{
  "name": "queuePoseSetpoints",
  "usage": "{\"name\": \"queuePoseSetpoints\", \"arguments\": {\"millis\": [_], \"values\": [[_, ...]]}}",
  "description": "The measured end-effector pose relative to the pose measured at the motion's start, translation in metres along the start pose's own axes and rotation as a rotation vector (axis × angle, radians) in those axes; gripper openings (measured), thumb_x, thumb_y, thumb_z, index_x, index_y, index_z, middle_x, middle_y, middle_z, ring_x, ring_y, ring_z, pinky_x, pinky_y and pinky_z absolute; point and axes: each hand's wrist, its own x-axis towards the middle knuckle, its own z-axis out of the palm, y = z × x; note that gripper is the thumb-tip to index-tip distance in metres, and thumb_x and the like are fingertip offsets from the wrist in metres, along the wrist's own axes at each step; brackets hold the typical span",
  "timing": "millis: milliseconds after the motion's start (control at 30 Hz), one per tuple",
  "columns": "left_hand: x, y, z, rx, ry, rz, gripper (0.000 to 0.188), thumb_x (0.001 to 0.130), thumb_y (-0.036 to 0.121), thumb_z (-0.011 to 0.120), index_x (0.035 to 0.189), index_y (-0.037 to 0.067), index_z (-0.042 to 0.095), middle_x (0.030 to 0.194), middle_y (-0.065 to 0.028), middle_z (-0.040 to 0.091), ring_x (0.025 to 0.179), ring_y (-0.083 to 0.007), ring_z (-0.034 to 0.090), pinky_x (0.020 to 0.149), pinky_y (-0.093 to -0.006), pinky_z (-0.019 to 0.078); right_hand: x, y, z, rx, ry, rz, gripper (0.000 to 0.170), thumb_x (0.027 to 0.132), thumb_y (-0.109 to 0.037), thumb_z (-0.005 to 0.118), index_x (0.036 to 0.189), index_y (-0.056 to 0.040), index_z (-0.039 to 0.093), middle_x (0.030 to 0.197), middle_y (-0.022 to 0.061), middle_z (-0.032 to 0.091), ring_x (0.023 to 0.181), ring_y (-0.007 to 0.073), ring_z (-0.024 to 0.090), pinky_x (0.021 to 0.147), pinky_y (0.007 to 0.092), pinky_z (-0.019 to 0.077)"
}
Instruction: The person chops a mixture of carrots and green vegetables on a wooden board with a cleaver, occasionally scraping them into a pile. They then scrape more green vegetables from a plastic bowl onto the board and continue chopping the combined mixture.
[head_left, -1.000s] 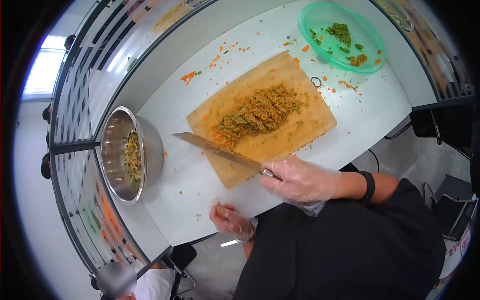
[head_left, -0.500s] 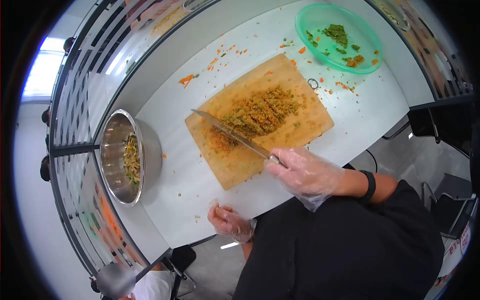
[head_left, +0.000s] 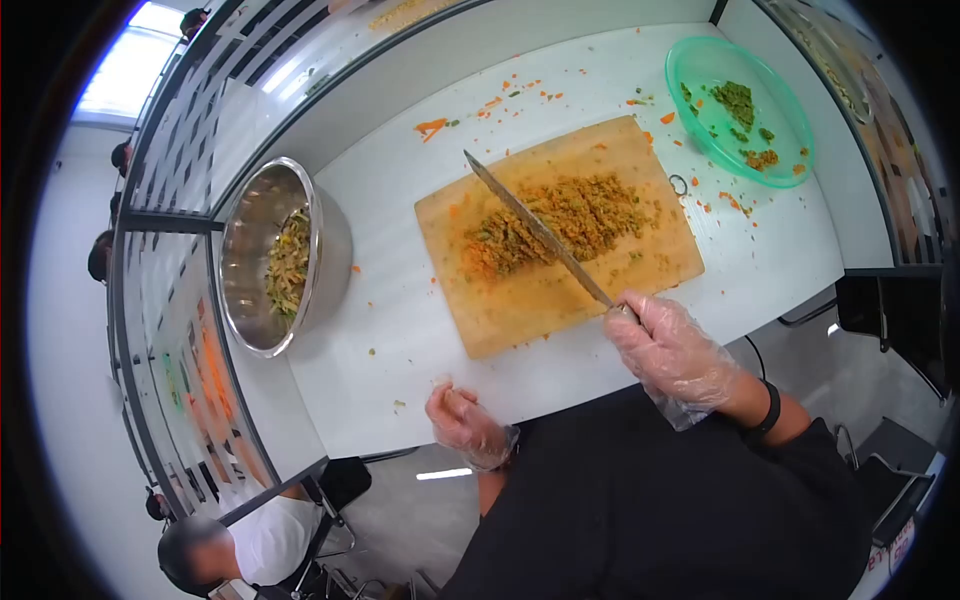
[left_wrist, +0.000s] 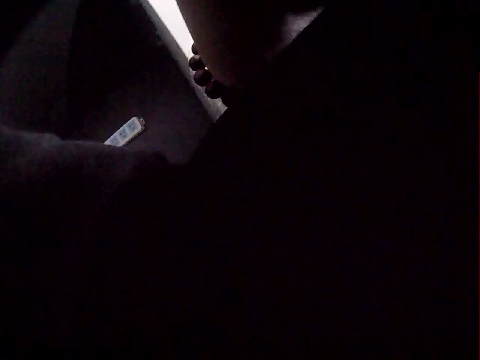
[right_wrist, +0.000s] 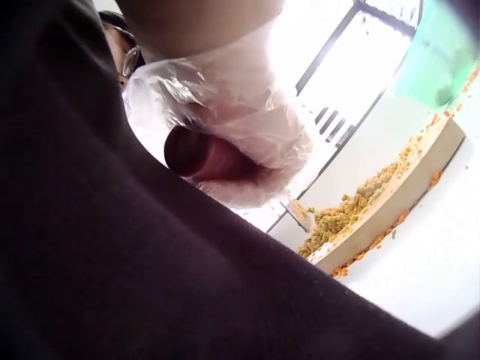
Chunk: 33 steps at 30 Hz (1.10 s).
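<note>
In a clear plastic glove, my right hand (head_left: 672, 350) grips the handle of a knife (head_left: 540, 232). Its blade lies slantwise across the left part of a heap of finely chopped orange and green vegetables (head_left: 590, 215) on a wooden cutting board (head_left: 560, 310). The right wrist view shows the gloved right hand (right_wrist: 225, 135) curled round the round handle end (right_wrist: 184, 152), beside the board's edge (right_wrist: 405, 191). My gloved left hand (head_left: 468, 425) holds nothing visible and hangs loosely curled at the table's front edge. The left wrist view is mostly dark.
A steel bowl (head_left: 337, 250) with pale and green shreds stands left of the board. At the back right is a green plastic basin (head_left: 715, 150) with green and orange bits. Carrot scraps (head_left: 431, 127) lie behind the board. Low partitions border the table; a seated person (head_left: 275, 540) is at lower left.
The blade has swung from the board's left edge to across the heap, its tip pointing further back. The head view has shifted, moving the scene. The left hand keeps its loose curl.
</note>
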Motion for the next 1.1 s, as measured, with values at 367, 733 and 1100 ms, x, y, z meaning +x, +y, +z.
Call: {"name": "queuePoseSetpoints", "arguments": {"millis": [367, 733, 1100], "values": [[0.013, 0.027, -0.004, -0.326, -0.231, 0.150, 0.045, 0.099, 0.037, 0.055, 0.127, 0.002, 0.051, 0.073, -0.0037, 0.051, 0.064, -0.0106, 0.046, 0.062, -0.0269, 0.0416, -0.011, 0.003, -0.026, -0.100, 0.095, 0.014, 0.031, 0.102, -0.027, 0.053, 0.089, 0.0007, 0.050, 0.061, 0.0101, 0.049, 0.055, 0.0190, 0.051, 0.054, 0.0371, 0.0425], [0.062, 0.272, -0.057, 0.085, -0.468, 0.945, 0.016, 0.084, 0.014, 0.062, 0.096, 0.003, 0.065, 0.083, -0.0093, 0.069, 0.067, -0.0207, 0.063, 0.064, -0.0364, 0.0506, -0.021, 0.000, -0.027, 0.262, 0.176, 0.120, 0.027, 0.104, -0.033, 0.055, 0.094, -0.0081, 0.055, 0.060, -0.0020, 0.049, 0.041, 0.0052, 0.041, 0.038, 0.0203, 0.0351], [0.078, 0.221, -0.047, -0.099, -0.975, 0.719, 0.021, 0.092, 0.015, 0.057, 0.105, 0.000, 0.062, 0.092, -0.0119, 0.069, 0.075, -0.0168, 0.064, 0.064, -0.0351, 0.0513, -0.028, 0.015, -0.032, 0.227, 0.210, 0.211, 0.025, 0.102, -0.031, 0.058, 0.099, -0.0067, 0.054, 0.063, -0.0028, 0.048, 0.046, 0.0045, 0.043, 0.041, 0.0211, 0.0382]]}}
